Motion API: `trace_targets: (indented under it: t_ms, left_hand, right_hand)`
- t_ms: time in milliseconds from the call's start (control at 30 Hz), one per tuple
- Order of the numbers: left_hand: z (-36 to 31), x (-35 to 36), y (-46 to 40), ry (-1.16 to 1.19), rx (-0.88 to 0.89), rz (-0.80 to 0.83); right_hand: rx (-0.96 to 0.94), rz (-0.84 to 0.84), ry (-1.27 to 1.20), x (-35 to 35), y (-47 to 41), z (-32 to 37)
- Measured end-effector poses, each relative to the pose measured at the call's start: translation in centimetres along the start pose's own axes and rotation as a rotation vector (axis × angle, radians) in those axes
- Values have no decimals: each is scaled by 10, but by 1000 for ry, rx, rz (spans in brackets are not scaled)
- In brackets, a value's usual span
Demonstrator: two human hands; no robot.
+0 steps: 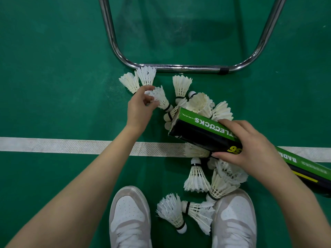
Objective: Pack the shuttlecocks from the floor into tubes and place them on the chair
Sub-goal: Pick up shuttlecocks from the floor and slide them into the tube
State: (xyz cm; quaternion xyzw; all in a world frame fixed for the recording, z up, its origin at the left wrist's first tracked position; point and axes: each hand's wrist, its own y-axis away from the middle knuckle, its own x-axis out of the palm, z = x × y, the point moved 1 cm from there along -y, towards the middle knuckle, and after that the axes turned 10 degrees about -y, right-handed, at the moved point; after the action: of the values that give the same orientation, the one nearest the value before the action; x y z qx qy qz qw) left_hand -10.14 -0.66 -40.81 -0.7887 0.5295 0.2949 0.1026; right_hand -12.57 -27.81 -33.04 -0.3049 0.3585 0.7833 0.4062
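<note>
Pinching a white shuttlecock (160,97) by its feather skirt, the left hand (138,109) reaches out over the green floor (53,68); its fingers (148,89) curl around the feathers, thumb below and fingertips above, while the cork end with its black band points away toward the right hand. Just beyond those fingers, 2 more shuttlecocks (138,80) lie side by side, the farther one touching the chrome chair leg (179,67) that bends across the floor.

The right hand (250,149) grips a green and black tube (206,131), fingers wrapped over its top and thumb pressed along its near side. The tube tilts so that its open end (174,123) faces the left hand, and its far end runs out past the right wrist toward the frame edge. Whether anything is inside the tube cannot be told.

Under and around the right fingers a loose pile of shuttlecocks (202,104) lies on the floor, some beyond the tube and some nearer the person. A white court line (71,145) crosses beneath both forearms. Closer than both hands, 2 pale sneakers (129,217) stand on the floor, with 2 shuttlecocks (172,213) lying between them.
</note>
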Motion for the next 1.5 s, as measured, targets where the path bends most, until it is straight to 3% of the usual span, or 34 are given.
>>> trace_targets:
  t_ms: [133,400,1000,1300,1500]
  left_hand:
    - [-7,-7,15,34,-45,-88]
    - [-29,-48,78,362,-119,-277]
    - [-50,-33,113,440,-62,48]
    - [-47,-29,115,316,39,195]
    - [-48,-24,117,198,52,168]
  right_hand:
    - [-6,-2,-4,0,0,0]
    - [-11,0,15,0,1,2]
    - [-42,9,29,3,2,7]
    - [-82,-8,24,5,4,9]
    - [-89,-9,35,6,5,10]
